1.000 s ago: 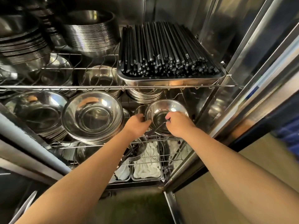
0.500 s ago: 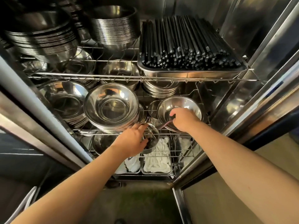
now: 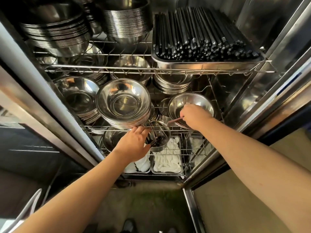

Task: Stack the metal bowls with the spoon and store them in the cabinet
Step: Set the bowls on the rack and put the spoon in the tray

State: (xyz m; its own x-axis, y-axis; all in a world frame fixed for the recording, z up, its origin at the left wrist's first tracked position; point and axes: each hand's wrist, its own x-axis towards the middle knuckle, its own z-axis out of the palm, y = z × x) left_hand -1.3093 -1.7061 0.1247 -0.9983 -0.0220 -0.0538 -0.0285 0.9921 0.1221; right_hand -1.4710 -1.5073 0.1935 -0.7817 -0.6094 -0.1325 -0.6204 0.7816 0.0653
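The open stainless-steel cabinet (image 3: 249,27) fills the view, its shiny walls and door frame running down both sides. No brand, label or writing can be read anywhere on it or on the ware inside. Wire shelves divide it: the upper wire shelf (image 3: 127,70) carries tall stacks of round metal bowls (image 3: 124,19) on the left and middle, and a rectangular steel tray packed with black chopsticks (image 3: 202,32) on the right. On the middle wire shelf (image 3: 101,127) a wide stack of shallow polished steel bowls (image 3: 123,102) stands at the centre, with another such stack just beside it on the left. On the right part of this shelf sits the single round metal bowl (image 3: 198,102), open side up. The right hand (image 3: 193,116) reaches over its near rim, fingers closed together around the slim metal spoon (image 3: 174,121), whose handle juts leftward past the bowl's rim. Below, on the bottom shelf, steel trays of folded white cloths (image 3: 166,158) lie side by side. The left hand (image 3: 134,143) is lower, at the front edge of the middle shelf; its fingers curl against a small round steel cup holding dark utensils (image 3: 158,140), though whether they clamp it cannot be told.
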